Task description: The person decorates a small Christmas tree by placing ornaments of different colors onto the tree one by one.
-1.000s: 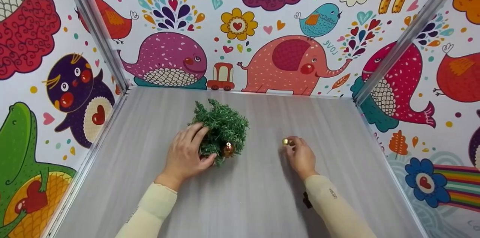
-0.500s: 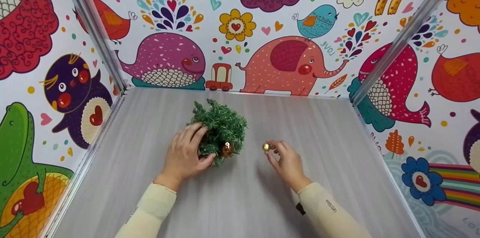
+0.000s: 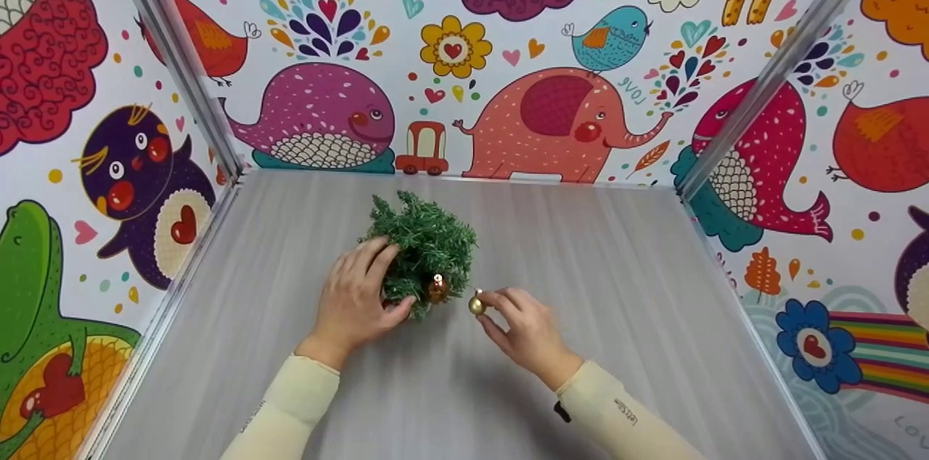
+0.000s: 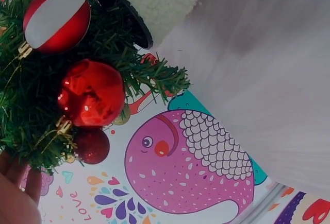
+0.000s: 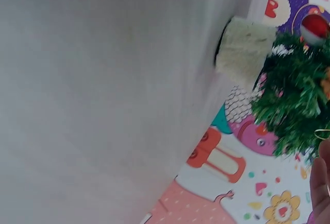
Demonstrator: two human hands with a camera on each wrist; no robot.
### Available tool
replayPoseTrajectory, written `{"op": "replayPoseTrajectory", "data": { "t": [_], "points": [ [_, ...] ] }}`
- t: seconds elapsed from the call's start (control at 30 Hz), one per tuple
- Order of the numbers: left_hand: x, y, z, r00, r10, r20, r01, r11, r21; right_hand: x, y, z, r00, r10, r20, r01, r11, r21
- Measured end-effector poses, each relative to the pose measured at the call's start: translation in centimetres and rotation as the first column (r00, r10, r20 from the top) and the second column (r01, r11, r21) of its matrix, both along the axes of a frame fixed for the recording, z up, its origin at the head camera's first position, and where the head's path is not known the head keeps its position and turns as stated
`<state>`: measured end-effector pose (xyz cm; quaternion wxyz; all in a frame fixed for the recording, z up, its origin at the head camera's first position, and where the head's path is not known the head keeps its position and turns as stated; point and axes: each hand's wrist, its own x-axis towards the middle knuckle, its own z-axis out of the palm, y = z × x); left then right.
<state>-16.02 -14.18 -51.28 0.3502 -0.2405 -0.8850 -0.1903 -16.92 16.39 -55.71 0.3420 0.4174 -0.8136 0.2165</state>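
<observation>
A small artificial Christmas tree (image 3: pixel 432 231) stands upright on the grey tabletop. My left hand (image 3: pixel 354 297) grips its left side, the fingers sunk among the branches. In the left wrist view it bears a red-and-white bauble (image 4: pixel 56 19), a shiny red bauble (image 4: pixel 93 94) and a dark red glittery one (image 4: pixel 93 145). A copper-coloured bauble (image 3: pixel 438 289) hangs on the side facing me. Just right of the tree, my right hand (image 3: pixel 526 326) pinches a small gold bauble (image 3: pixel 476 304) by its top between thumb and fingers. Its gold loop (image 5: pixel 322 133) shows in the right wrist view.
The tree's fuzzy white base (image 5: pixel 246 46) rests on the tabletop (image 3: pixel 617 264). Walls printed with cartoon animals (image 3: pixel 551 122) rise at the back and both sides. Metal rails (image 3: pixel 181 68) run up the corners.
My right hand has carried the gold bauble leftward and slightly nearer to me, from well right of the tree to close beside it. The left hand has kept its hold on the tree.
</observation>
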Motion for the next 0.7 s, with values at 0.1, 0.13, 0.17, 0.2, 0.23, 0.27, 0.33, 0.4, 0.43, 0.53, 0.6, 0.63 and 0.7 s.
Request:
{"op": "replayPoseTrajectory", "data": {
  "t": [0.1, 0.13, 0.17, 0.2, 0.23, 0.27, 0.33, 0.4, 0.43, 0.53, 0.6, 0.63, 0.7],
  "points": [
    [0.0, 0.0, 0.0, 1.0, -0.001, 0.005, 0.001, 1.0, 0.004, 0.3, -0.8, 0.1, 1.0, 0.025, -0.016, -0.025, 1.0, -0.003],
    [0.0, 0.0, 0.1, 1.0, 0.0, 0.006, 0.0, 1.0, 0.002, 0.4, -1.1, 0.1, 0.999, 0.033, -0.016, -0.033, 0.999, -0.005],
    [0.1, 0.0, 0.0, 1.0, 0.002, 0.008, -0.002, 1.0, 0.002, 0.5, -1.4, 0.0, 0.999, 0.039, -0.018, -0.039, 0.999, -0.007],
    [0.1, 0.0, 0.0, 1.0, 0.001, 0.005, -0.001, 1.0, 0.003, 0.6, -1.6, 0.0, 0.999, 0.043, -0.019, -0.043, 0.999, -0.008],
    [0.1, -0.1, 0.0, 1.0, 0.002, 0.004, -0.002, 1.0, 0.003, 0.6, -1.9, 0.1, 0.999, 0.047, -0.021, -0.047, 0.999, -0.008],
    [0.2, -0.1, 0.0, 1.0, 0.006, 0.004, -0.006, 1.0, 0.001, 0.7, -2.1, 0.1, 0.998, 0.052, -0.024, -0.052, 0.999, -0.007],
    [0.3, -0.1, 0.0, 1.0, 0.009, -0.001, -0.009, 1.0, 0.0, 0.8, -2.6, 0.1, 0.998, 0.058, -0.027, -0.058, 0.998, -0.002],
    [0.3, -0.1, 0.1, 1.0, 0.011, -0.004, -0.011, 1.0, -0.002, 0.9, -3.0, 0.2, 0.997, 0.065, -0.029, -0.065, 0.998, 0.0],
    [0.3, -0.1, 0.1, 1.0, 0.014, -0.001, -0.014, 1.0, -0.007, 1.0, -3.2, 0.2, 0.997, 0.071, -0.03, -0.071, 0.997, 0.0],
    [0.3, 0.1, 0.2, 1.0, 0.018, 0.0, -0.018, 1.0, -0.014, 1.1, -3.6, 0.3, 0.996, 0.085, -0.034, -0.085, 0.996, 0.001],
    [0.3, 0.2, 0.2, 1.0, 0.02, 0.003, -0.02, 1.0, -0.017, 1.2, -3.9, 0.3, 0.995, 0.088, -0.04, -0.088, 0.996, 0.001],
    [0.3, 0.2, 0.2, 1.0, 0.021, 0.007, -0.021, 1.0, -0.018, 1.2, -4.0, 0.3, 0.995, 0.088, -0.043, -0.088, 0.996, 0.002],
    [0.3, 0.2, 0.3, 1.0, 0.019, 0.007, -0.019, 1.0, -0.014, 1.3, -4.3, 0.4, 0.995, 0.087, -0.043, -0.087, 0.996, 0.001]
  ]
}}
